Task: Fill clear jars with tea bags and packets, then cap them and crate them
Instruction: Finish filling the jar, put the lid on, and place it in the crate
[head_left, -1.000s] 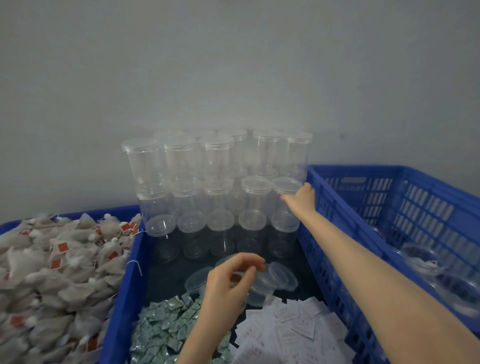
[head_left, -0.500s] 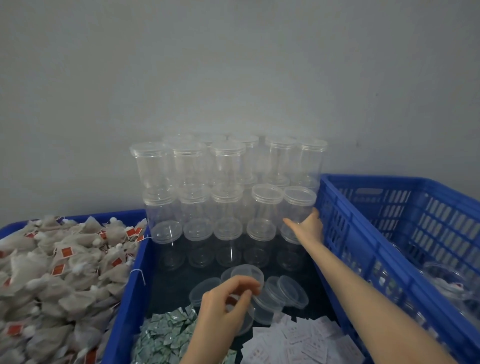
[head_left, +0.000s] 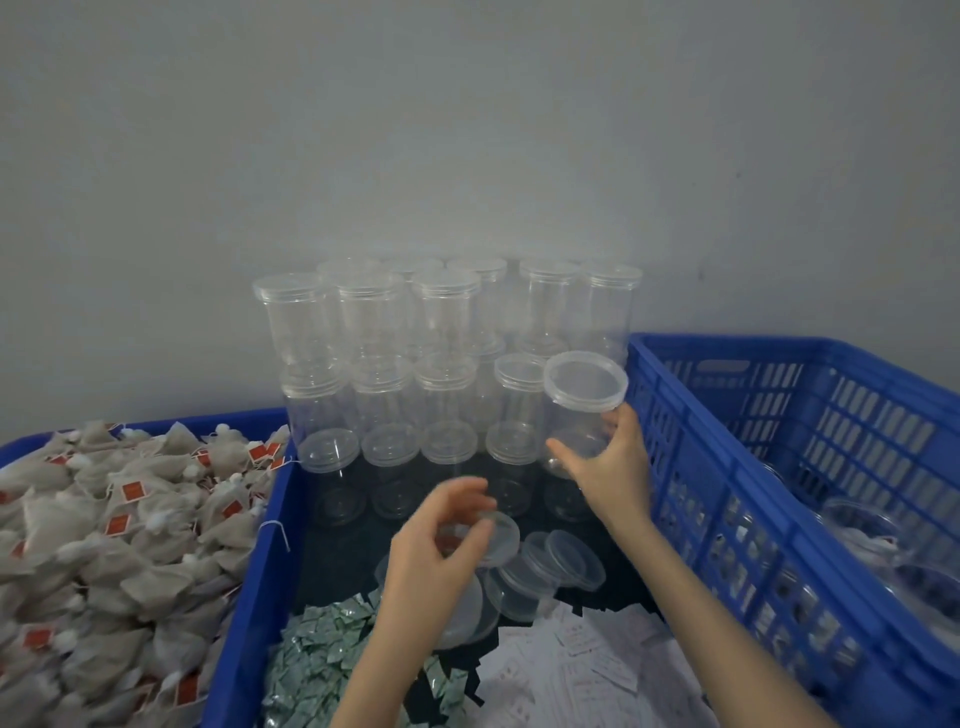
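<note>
While right hand (head_left: 613, 467) grips a capped clear jar (head_left: 582, 410) by its lower body, tilted, just off the stacked jars (head_left: 415, 364) against the wall, left hand (head_left: 436, 551) pinches a loose lid (head_left: 498, 535) with curled fingers above more lids (head_left: 561, 566); tea bags (head_left: 114, 530) heaped in left crate, green packets (head_left: 322, 660) and white packets (head_left: 582, 670) below, blue crate (head_left: 779, 467) to right

Plain grey wall (head_left: 467, 130) behind — small dark speck (head_left: 738, 174) at right.
</note>
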